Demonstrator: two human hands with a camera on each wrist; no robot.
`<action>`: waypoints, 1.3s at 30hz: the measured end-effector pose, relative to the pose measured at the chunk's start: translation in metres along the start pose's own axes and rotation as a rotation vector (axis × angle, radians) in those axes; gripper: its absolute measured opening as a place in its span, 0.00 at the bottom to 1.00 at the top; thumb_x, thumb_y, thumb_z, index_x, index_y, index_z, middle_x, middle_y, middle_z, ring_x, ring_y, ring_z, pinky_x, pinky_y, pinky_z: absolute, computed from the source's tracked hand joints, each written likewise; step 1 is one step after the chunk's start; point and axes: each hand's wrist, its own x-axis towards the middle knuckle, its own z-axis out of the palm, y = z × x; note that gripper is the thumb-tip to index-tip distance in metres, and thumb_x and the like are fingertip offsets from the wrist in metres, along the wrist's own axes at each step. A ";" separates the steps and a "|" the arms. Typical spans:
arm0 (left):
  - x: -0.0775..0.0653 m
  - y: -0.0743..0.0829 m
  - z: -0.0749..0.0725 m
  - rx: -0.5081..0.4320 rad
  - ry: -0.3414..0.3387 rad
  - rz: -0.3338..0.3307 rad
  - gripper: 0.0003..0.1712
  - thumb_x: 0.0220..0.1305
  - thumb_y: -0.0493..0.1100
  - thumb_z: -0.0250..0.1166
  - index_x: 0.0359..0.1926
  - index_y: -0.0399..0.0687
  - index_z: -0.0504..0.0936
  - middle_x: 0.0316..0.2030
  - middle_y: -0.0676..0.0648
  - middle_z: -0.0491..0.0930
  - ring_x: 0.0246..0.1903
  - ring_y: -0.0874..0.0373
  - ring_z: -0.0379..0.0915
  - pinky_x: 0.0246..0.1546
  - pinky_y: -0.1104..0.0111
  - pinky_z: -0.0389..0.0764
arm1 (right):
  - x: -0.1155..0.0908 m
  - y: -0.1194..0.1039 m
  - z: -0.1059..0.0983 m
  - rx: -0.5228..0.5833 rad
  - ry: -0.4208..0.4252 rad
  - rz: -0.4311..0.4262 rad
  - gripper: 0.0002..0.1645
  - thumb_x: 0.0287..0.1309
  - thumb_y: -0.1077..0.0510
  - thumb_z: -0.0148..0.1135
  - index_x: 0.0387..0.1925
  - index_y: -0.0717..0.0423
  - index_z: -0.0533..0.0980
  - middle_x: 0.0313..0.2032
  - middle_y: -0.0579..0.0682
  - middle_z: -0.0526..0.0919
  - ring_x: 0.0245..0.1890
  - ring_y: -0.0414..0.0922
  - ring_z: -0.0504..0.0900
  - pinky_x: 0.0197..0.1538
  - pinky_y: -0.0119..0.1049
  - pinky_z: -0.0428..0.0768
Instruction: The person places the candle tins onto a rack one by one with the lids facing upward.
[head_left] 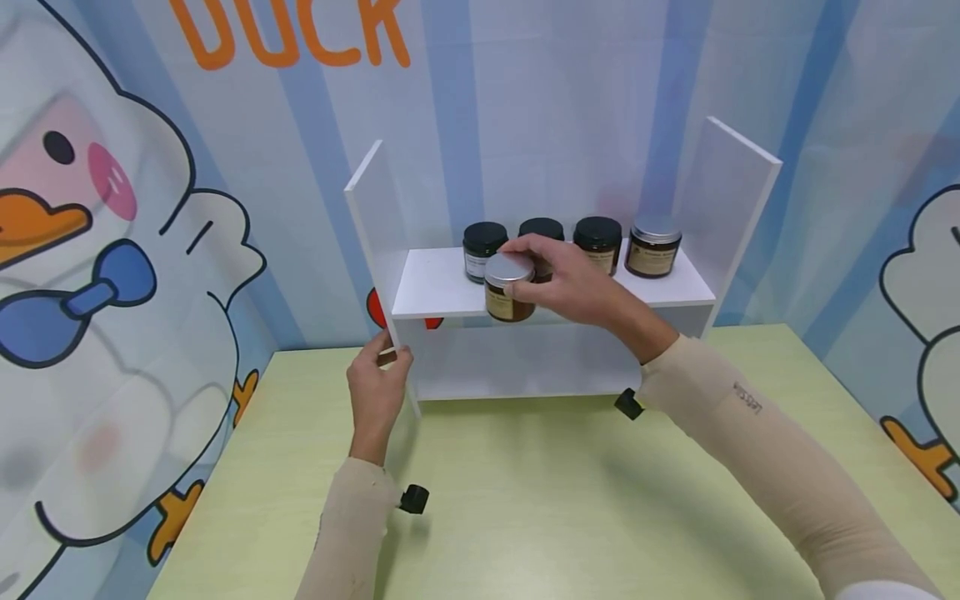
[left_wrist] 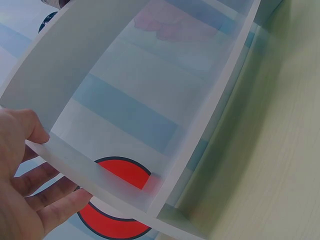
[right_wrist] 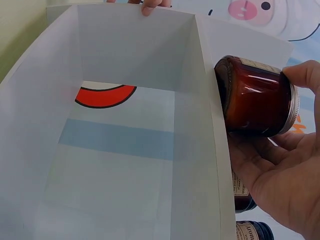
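Observation:
A white shelf unit (head_left: 442,283) stands on the pale green table (head_left: 525,500). My right hand (head_left: 570,279) grips a brown glass jar with a silver lid (head_left: 508,287) at the shelf's front edge; the right wrist view shows the jar (right_wrist: 257,97) against the board's edge. My left hand (head_left: 378,387) holds the shelf's left side panel near its bottom, thumb and fingers (left_wrist: 30,180) pinching the panel edge (left_wrist: 75,167). Three more jars stand in a row at the back of the shelf: two with black lids (head_left: 483,246) (head_left: 597,242) and one with a silver lid (head_left: 654,246). A fourth jar is partly hidden behind my right hand.
A cartoon duck backdrop (head_left: 112,250) surrounds the table on three sides. The shelf's tall right panel (head_left: 731,208) rises above the jars. Below the board the shelf's lower compartment (right_wrist: 125,150) holds nothing. Green tabletop lies in front of the shelf.

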 end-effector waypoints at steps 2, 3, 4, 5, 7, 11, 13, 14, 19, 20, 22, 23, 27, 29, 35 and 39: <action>0.000 0.000 0.000 0.002 -0.002 -0.003 0.25 0.69 0.44 0.59 0.65 0.43 0.79 0.56 0.39 0.82 0.51 0.43 0.79 0.53 0.49 0.83 | 0.001 0.000 0.000 -0.001 0.001 0.013 0.30 0.65 0.53 0.64 0.67 0.52 0.72 0.56 0.52 0.77 0.48 0.47 0.77 0.48 0.43 0.76; 0.000 0.000 0.000 0.002 -0.002 -0.006 0.25 0.69 0.44 0.60 0.65 0.44 0.79 0.56 0.39 0.82 0.51 0.44 0.79 0.53 0.49 0.83 | 0.001 0.000 0.000 -0.003 0.002 0.019 0.30 0.65 0.53 0.64 0.67 0.52 0.71 0.56 0.52 0.77 0.47 0.47 0.76 0.48 0.43 0.76; 0.000 0.000 0.000 0.002 -0.002 -0.009 0.25 0.69 0.44 0.60 0.65 0.44 0.79 0.56 0.40 0.82 0.51 0.44 0.79 0.53 0.49 0.83 | 0.001 0.000 0.000 -0.002 0.002 0.024 0.30 0.65 0.53 0.64 0.67 0.52 0.71 0.56 0.51 0.77 0.47 0.47 0.75 0.47 0.43 0.76; 0.000 0.000 0.000 0.004 -0.002 -0.013 0.25 0.69 0.44 0.60 0.65 0.44 0.79 0.56 0.40 0.82 0.51 0.44 0.79 0.53 0.49 0.83 | 0.002 -0.001 0.000 -0.004 0.000 0.026 0.31 0.65 0.53 0.64 0.67 0.52 0.71 0.55 0.52 0.77 0.47 0.48 0.75 0.47 0.43 0.75; 0.000 0.000 0.000 0.004 0.000 -0.016 0.25 0.69 0.44 0.60 0.65 0.44 0.79 0.55 0.41 0.82 0.51 0.44 0.79 0.53 0.49 0.83 | 0.002 -0.001 0.001 -0.005 -0.002 0.028 0.31 0.65 0.53 0.64 0.68 0.52 0.71 0.55 0.51 0.77 0.47 0.48 0.74 0.47 0.43 0.75; -0.001 0.001 0.000 0.008 0.000 -0.026 0.26 0.69 0.45 0.60 0.65 0.45 0.79 0.55 0.42 0.82 0.51 0.44 0.79 0.53 0.50 0.83 | 0.003 -0.003 0.000 -0.013 -0.009 0.022 0.31 0.65 0.53 0.64 0.67 0.53 0.71 0.59 0.52 0.76 0.49 0.47 0.74 0.50 0.44 0.76; -0.001 0.001 -0.001 0.010 -0.001 -0.028 0.26 0.69 0.45 0.60 0.65 0.45 0.79 0.55 0.42 0.82 0.51 0.44 0.79 0.53 0.50 0.83 | 0.004 -0.004 0.001 -0.018 -0.010 0.024 0.30 0.64 0.53 0.64 0.66 0.53 0.71 0.60 0.51 0.76 0.51 0.47 0.75 0.52 0.44 0.76; -0.001 0.001 -0.001 0.009 -0.002 -0.027 0.25 0.69 0.45 0.60 0.65 0.44 0.79 0.55 0.42 0.82 0.51 0.44 0.79 0.53 0.50 0.83 | 0.005 -0.005 0.001 -0.024 -0.010 0.027 0.30 0.64 0.52 0.64 0.66 0.53 0.71 0.61 0.51 0.76 0.51 0.47 0.75 0.53 0.44 0.76; -0.001 0.000 -0.001 0.006 0.000 -0.018 0.25 0.68 0.44 0.60 0.64 0.43 0.79 0.54 0.41 0.82 0.51 0.44 0.79 0.52 0.49 0.83 | 0.007 -0.008 0.001 -0.061 -0.009 0.049 0.30 0.64 0.50 0.62 0.65 0.53 0.71 0.60 0.51 0.76 0.51 0.47 0.75 0.52 0.44 0.77; -0.001 0.001 -0.001 0.005 -0.001 -0.018 0.25 0.69 0.44 0.60 0.64 0.43 0.79 0.55 0.41 0.82 0.51 0.44 0.79 0.52 0.49 0.83 | 0.008 -0.009 0.001 -0.065 -0.010 0.053 0.30 0.64 0.50 0.62 0.65 0.53 0.71 0.60 0.51 0.76 0.51 0.47 0.75 0.52 0.44 0.77; -0.001 0.001 -0.001 0.004 -0.003 -0.017 0.25 0.69 0.45 0.60 0.65 0.43 0.79 0.55 0.41 0.82 0.51 0.44 0.79 0.52 0.49 0.83 | 0.008 -0.010 0.002 -0.066 -0.011 0.060 0.30 0.63 0.50 0.62 0.66 0.53 0.71 0.61 0.50 0.75 0.52 0.47 0.75 0.53 0.44 0.77; -0.001 0.001 0.000 0.004 -0.004 -0.017 0.25 0.69 0.45 0.60 0.65 0.43 0.79 0.55 0.41 0.82 0.51 0.44 0.79 0.53 0.49 0.83 | 0.008 -0.010 0.002 -0.065 -0.012 0.062 0.31 0.63 0.50 0.62 0.66 0.53 0.71 0.61 0.51 0.75 0.52 0.47 0.75 0.53 0.45 0.77; -0.001 0.002 0.000 0.009 -0.007 -0.021 0.26 0.69 0.45 0.60 0.65 0.43 0.79 0.55 0.41 0.81 0.51 0.44 0.79 0.53 0.50 0.83 | 0.008 -0.011 0.002 -0.067 -0.008 0.060 0.31 0.63 0.50 0.62 0.66 0.53 0.70 0.61 0.51 0.76 0.53 0.47 0.76 0.55 0.45 0.78; -0.001 0.001 -0.001 0.010 -0.008 -0.024 0.26 0.69 0.45 0.60 0.66 0.43 0.78 0.56 0.41 0.81 0.51 0.44 0.79 0.53 0.50 0.83 | 0.007 -0.011 0.002 -0.070 -0.002 0.056 0.32 0.63 0.49 0.63 0.66 0.53 0.71 0.60 0.51 0.76 0.52 0.47 0.76 0.55 0.45 0.78; 0.000 0.002 0.000 0.008 -0.008 -0.028 0.26 0.69 0.45 0.60 0.66 0.44 0.78 0.57 0.40 0.81 0.51 0.45 0.79 0.53 0.50 0.83 | 0.007 -0.010 0.004 -0.076 0.020 0.060 0.33 0.62 0.45 0.67 0.65 0.52 0.71 0.56 0.50 0.78 0.49 0.47 0.76 0.51 0.44 0.78; 0.000 0.002 0.000 0.008 -0.005 -0.027 0.25 0.69 0.46 0.60 0.65 0.45 0.79 0.56 0.41 0.81 0.51 0.45 0.79 0.53 0.50 0.83 | 0.007 -0.010 0.005 -0.103 0.036 0.069 0.35 0.61 0.41 0.69 0.65 0.51 0.72 0.55 0.49 0.78 0.47 0.47 0.75 0.48 0.44 0.76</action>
